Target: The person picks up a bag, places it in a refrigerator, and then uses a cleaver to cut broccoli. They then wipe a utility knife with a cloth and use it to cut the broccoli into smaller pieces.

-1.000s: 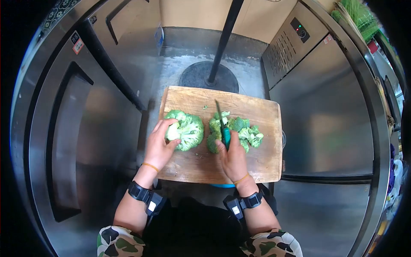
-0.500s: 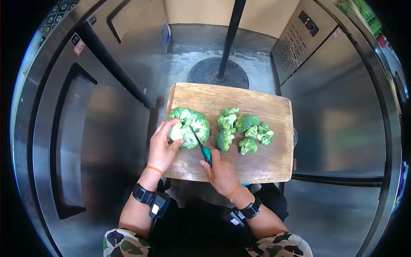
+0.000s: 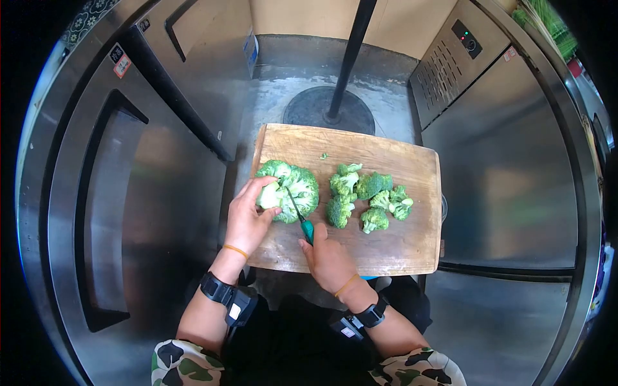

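Observation:
A large broccoli head (image 3: 300, 190) lies stem side up on the left part of a wooden cutting board (image 3: 386, 254). My left hand (image 3: 250, 212) grips it from the left, thumb and fingers around the pale stem. My right hand (image 3: 329, 260) is closed on the green handle of a small knife (image 3: 307, 230). The dark blade points up and left, its tip among the stalks beside the stem. Several cut broccoli florets (image 3: 369, 186) lie in a loose group right of the head, and a tiny green scrap (image 3: 324, 156) sits near the board's far edge.
Stainless steel cabinets (image 3: 174, 174) with dark handles stand close on the left, and another steel cabinet (image 3: 508, 161) on the right. Beyond the board, a black pole (image 3: 351, 64) rises from a round base (image 3: 299, 106) on the floor.
The knife tip has shifted slightly up and left, deeper among the stalks near the stem. My right hand moved a little left with it. My left hand keeps its grip on the broccoli head.

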A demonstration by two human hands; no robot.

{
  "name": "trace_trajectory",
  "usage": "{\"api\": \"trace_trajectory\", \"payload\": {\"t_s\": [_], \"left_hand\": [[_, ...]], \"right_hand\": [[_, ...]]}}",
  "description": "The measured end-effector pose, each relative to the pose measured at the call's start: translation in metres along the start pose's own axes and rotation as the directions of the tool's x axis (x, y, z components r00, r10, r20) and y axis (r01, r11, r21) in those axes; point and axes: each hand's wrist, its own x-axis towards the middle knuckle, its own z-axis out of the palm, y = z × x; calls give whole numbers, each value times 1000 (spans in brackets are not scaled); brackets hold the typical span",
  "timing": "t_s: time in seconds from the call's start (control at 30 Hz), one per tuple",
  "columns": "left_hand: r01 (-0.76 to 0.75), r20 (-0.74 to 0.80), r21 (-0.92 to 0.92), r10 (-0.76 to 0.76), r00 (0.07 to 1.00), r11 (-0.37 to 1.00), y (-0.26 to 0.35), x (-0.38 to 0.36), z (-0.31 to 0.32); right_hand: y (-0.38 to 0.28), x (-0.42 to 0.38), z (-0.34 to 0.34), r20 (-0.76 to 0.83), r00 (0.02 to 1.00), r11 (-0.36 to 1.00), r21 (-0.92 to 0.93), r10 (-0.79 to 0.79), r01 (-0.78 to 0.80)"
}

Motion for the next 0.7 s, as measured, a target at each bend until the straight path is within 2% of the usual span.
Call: {"api": "trace_trajectory", "payload": {"t_s": [0.1,0.2,0.33,0.43,0.6,0.7], "left_hand": [[3,-15,5,-3,1000,1000,2,-1,3],[-244,58,295,238,970,924,9,-4,3],[-47,20,105,45,999,993,7,-5,7],[5,60,-11,-4,998,1000,6,-6,4],[-56,103,-60,62,993,997,2,-11,7],[-36,118,-48,42,992,998,10,-12,5]], "right_hand": [[2,2,3,-5,1000,999,39,-1,2],[10,11,11,-23,1000,996,83,-15,17],[19,15,14,-66,994,985,146,-87,96],[20,8,-11,-35,989,982,116,-146,149],[22,-4,-40,48,986,987,-34,-158,159],[15,-8,-39,26,991,979,-157,-129,131]]}}
